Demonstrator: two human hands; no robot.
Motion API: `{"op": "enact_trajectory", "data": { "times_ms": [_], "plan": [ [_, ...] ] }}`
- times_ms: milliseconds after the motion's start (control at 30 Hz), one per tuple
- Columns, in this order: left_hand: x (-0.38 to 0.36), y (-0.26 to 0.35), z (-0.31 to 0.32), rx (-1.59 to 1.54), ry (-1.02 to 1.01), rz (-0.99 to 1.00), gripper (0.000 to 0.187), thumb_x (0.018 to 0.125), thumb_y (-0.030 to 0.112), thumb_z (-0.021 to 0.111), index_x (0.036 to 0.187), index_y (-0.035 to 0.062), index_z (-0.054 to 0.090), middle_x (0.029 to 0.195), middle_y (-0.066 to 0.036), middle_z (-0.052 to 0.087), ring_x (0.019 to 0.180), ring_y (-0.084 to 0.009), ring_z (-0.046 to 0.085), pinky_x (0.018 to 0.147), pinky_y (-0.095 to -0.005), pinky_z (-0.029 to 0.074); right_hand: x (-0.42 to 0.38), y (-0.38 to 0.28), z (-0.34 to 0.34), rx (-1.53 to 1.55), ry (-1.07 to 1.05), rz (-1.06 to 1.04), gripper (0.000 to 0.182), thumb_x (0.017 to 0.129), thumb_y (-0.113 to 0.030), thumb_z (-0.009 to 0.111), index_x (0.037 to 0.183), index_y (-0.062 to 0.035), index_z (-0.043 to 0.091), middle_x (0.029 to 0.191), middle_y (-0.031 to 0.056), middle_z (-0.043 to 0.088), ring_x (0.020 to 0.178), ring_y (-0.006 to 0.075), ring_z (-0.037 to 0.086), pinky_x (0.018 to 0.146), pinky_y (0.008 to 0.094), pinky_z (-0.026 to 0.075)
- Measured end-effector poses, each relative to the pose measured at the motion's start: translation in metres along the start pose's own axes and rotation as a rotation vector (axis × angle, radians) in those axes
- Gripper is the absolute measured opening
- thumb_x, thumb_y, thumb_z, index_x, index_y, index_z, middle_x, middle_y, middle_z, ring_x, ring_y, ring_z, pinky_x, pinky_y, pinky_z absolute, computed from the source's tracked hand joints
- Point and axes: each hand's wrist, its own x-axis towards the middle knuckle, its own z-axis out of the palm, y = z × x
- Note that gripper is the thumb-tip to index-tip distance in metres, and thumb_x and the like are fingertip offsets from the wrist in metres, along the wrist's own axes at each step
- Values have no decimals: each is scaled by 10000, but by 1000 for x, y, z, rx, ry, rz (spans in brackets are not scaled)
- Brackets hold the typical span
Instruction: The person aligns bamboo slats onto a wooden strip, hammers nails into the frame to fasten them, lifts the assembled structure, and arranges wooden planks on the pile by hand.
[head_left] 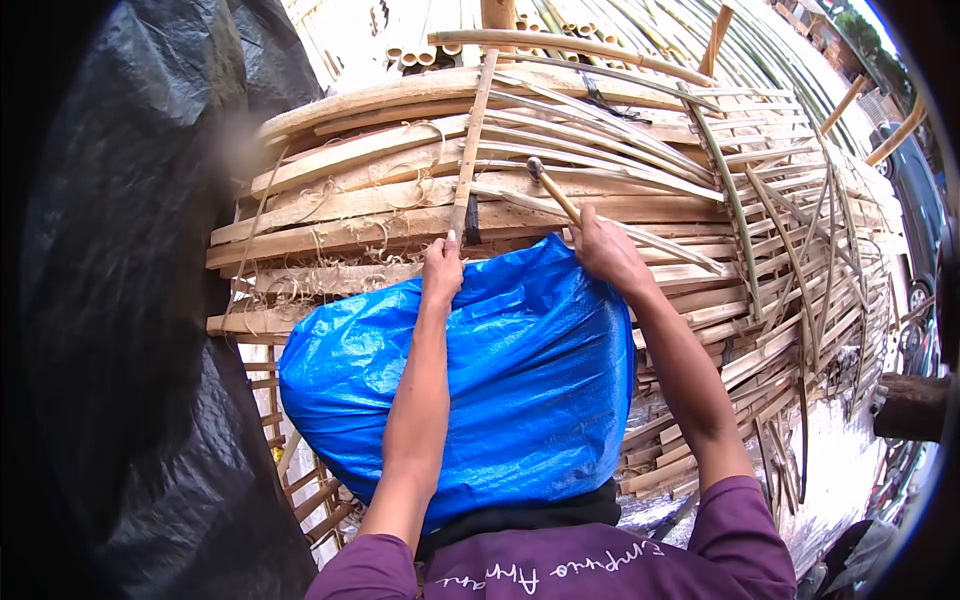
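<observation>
A long, narrow bamboo strip (473, 140) stands nearly upright in view, and my left hand (442, 272) is closed round its lower end. Closed too, my right hand (606, 250) grips a slender brown stick-like handle (556, 190) with a dark, rounded end pointing up and left. Whatever lies at the handle's other end is hidden by the hand. A shiny blue tarp (500, 375) covers my lap, and both hands are at its far edge.
Beyond the tarp lie stacked bamboo slats (350, 200) with curled shavings among them. Thin split strips (610, 150) fan out to the right. A black plastic sheet (130, 300) hangs at left. Bamboo poles (425, 57) lie farther back; a car (908, 200) stands far right.
</observation>
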Motion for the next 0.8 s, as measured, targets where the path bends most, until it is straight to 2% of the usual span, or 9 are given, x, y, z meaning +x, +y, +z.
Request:
{"op": "enact_trajectory", "data": {
  "times_ms": [167,233,300,367,467,500,567,700,800],
  "plan": [
    [7,-10,3,42,28,66,365,1018,427,413,859,105,477,558,21,421,408,-70,374,363,-246,299,7,-26,-38,44,-35,-9,326,977,-313,479,1027,9,473,811,329,618,791,507,598,714,579,428],
    [7,-9,3,44,33,44,373,1019,427,411,840,104,469,564,17,428,410,-69,379,361,-245,299,3,-52,-64,250,36,57,324,980,-324,489,1060,-11,496,784,305,618,752,481,604,676,562,417],
    [8,-12,3,47,29,76,373,1020,423,410,834,104,467,574,15,440,413,-67,384,358,-243,298,0,-68,-77,349,198,-29,286,988,-312,499,1104,-51,514,667,244,585,622,425,577,591,519,390],
    [5,-8,1,25,8,49,372,1022,416,408,828,104,467,583,13,449,415,-65,386,355,-241,296,2,-75,-74,454,305,-108,236,989,-295,505,1065,-71,504,626,220,571,574,427,561,543,515,372],
    [7,-15,3,27,14,71,370,1020,415,414,829,104,477,582,14,449,413,-68,386,356,-244,303,16,-53,-12,277,537,-162,168,985,-264,508,1002,-102,467,588,201,566,586,454,579,478,520,379],
    [12,-22,4,62,33,99,372,1018,414,417,829,101,484,581,12,452,412,-72,389,356,-246,307,10,-41,9,94,410,-45,195,981,-299,500,1017,-109,475,635,223,594,648,461,603,530,544,421],
    [17,-27,4,94,60,130,373,1017,413,421,829,99,490,580,11,455,411,-75,392,356,-249,312,10,-20,28,-82,116,11,255,975,-351,489,1014,-99,485,691,247,617,698,473,607,604,570,436],
    [18,-30,4,122,62,157,381,1015,401,429,821,81,502,577,5,467,412,-85,417,357,-262,324,12,-40,-7,-92,33,40,287,978,-368,468,1006,-83,492,740,255,632,741,472,611,656,583,429],
    [16,-23,4,99,48,129,380,1013,403,433,825,81,506,580,5,469,413,-83,419,358,-263,327,16,-71,-33,6,144,-41,285,988,-351,464,960,-69,504,709,242,624,706,461,602,622,567,422]
  ]
}}
